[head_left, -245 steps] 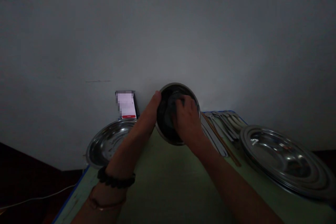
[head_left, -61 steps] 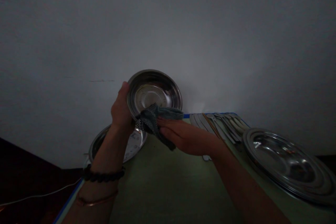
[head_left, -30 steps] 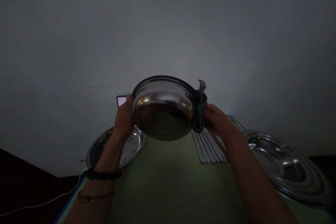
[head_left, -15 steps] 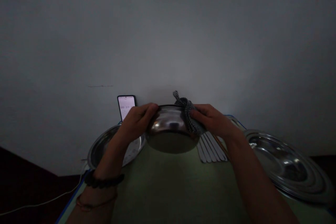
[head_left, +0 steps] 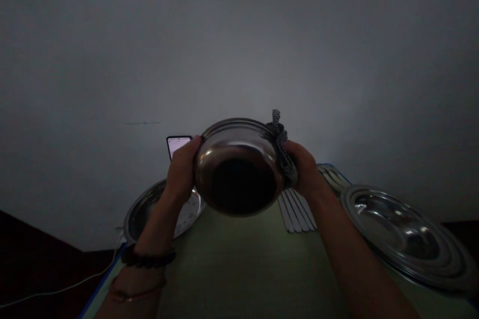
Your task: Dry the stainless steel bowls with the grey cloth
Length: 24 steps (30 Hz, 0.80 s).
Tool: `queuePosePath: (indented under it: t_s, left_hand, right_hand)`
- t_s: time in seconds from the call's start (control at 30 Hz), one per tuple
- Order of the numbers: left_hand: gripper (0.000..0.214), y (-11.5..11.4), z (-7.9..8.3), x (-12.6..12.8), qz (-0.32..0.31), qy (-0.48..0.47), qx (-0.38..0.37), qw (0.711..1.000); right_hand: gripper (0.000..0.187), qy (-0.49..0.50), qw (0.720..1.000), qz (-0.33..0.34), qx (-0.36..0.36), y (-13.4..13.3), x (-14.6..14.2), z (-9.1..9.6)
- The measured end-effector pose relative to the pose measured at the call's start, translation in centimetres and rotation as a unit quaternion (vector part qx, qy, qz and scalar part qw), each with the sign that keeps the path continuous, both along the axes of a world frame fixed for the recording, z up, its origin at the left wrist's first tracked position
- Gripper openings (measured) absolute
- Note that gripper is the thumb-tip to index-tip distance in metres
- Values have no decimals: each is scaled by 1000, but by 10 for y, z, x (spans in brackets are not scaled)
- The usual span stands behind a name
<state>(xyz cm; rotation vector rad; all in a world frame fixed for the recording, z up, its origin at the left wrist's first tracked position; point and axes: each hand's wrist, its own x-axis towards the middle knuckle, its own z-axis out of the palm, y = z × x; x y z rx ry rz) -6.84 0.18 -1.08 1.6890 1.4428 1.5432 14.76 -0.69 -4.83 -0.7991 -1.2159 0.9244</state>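
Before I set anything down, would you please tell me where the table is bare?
The near middle of the table is bare, bordered by the dish at left and the cutlery and stacked dishes at right, with the bowl held up beyond it. The right is crowded: cutlery lies close beside those dishes.

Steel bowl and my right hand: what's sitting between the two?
A bunched, patterned cloth lies between the right hand and the side of the steel bowl; the head view shows it.
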Motion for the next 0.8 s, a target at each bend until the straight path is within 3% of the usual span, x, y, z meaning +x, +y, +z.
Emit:
queuePosePath:
  t_s: [0.2, 0.3, 0.4, 0.5, 0.6, 0.7, 0.8]
  left_hand:
    - [37, -4, -2, -4, -178, 118, 14, 977]
    - [40, -5, -2, -6, -222, 170, -5, 960]
    - [37, -2, 0, -6, -150, 149, 14, 977]
    - [36, 4, -1, -6, -33, 80, 31, 996]
    - [24, 5, -4, -4, 38, 7, 31, 999]
    - [36, 3, -4, -2, 63, -27, 36, 997]
    - [27, 2, 1, -5, 56, -16, 10, 998]
  right_hand:
    - [21, -84, 992, 87, -47, -13, 8, 14]
    - [24, -130, 986, 94, -48, -13, 0, 12]
    - [25, -101, 991, 79, -43, -10, -6, 10]
    - [25, -17, 1000, 2, -2, -6, -8, 8]
    - [31, 27, 995, -83, 47, -1, -9, 2]
    - [24, 6, 977, -188, 96, 4, -13, -10]
    - [16, -62, 965, -228, 114, 5, -12, -18]
